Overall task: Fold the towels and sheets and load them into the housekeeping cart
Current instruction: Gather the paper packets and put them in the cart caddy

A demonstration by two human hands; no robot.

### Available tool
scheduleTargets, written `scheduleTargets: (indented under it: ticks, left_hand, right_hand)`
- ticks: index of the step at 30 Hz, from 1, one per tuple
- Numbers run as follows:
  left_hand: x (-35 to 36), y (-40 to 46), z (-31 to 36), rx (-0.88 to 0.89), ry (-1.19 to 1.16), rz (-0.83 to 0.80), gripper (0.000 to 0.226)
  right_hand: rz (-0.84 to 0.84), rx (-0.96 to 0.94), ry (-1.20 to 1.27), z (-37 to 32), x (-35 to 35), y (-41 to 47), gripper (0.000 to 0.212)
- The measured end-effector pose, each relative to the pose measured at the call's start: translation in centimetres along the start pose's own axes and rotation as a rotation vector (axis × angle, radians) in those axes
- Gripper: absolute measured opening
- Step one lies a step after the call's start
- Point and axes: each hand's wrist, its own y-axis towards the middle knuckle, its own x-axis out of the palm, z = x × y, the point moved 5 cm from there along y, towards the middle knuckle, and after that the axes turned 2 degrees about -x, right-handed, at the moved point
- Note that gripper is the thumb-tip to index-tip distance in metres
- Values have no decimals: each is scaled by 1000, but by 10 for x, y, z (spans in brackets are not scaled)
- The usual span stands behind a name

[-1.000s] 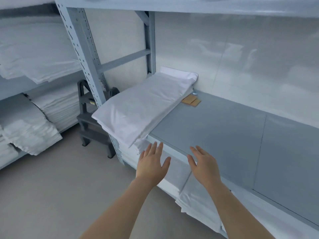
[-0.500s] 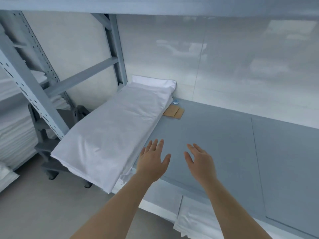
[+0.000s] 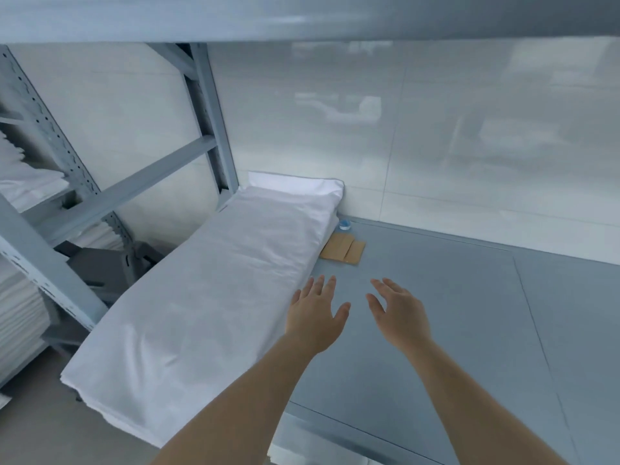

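A long stack of folded white sheets [image 3: 214, 297] lies along the left end of a grey metal shelf [image 3: 469, 330], its near end hanging over the shelf's front edge. My left hand [image 3: 317, 317] hovers with fingers spread at the right edge of that stack, holding nothing. My right hand [image 3: 399, 313] is held out beside it over the bare shelf, fingers straight and empty. No housekeeping cart is in view.
A piece of brown cardboard [image 3: 344, 248] and a small blue cap [image 3: 345, 224] lie by the stack's far end near the white wall. A grey upright [image 3: 43, 263] and brace stand left, with more stacked white linen [image 3: 20, 313] and a dark step stool [image 3: 110, 270] beyond.
Both hands have reached forward from the shelf's front edge to over the shelf beside the sheet stack. The view has come closer and turned right; the linen below the shelf has dropped out of sight.
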Motion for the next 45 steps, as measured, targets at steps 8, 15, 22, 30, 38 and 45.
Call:
scheduleTargets:
  ticks: [8, 15, 22, 30, 38, 45]
  left_hand:
    - [43, 68, -21, 94, 47, 18, 69]
    - [85, 181, -5, 177, 43, 85, 71]
    - [127, 271, 9, 171, 104, -16, 72]
    - [135, 278, -4, 175, 154, 44, 70]
    - [139, 266, -13, 194, 167, 26, 73]
    - [142, 265, -11, 180, 127, -18, 74]
  right_hand:
    - [16, -21, -71, 16, 57, 61, 48]
    - [66, -26, -166, 68, 98, 145, 50]
    - [96, -63, -201, 103, 113, 208, 50]
    - [61, -194, -135, 95, 111, 266, 49]
    - [-62, -376, 11, 38, 124, 332, 50]
    - [-28, -409, 49, 37, 133, 344, 39]
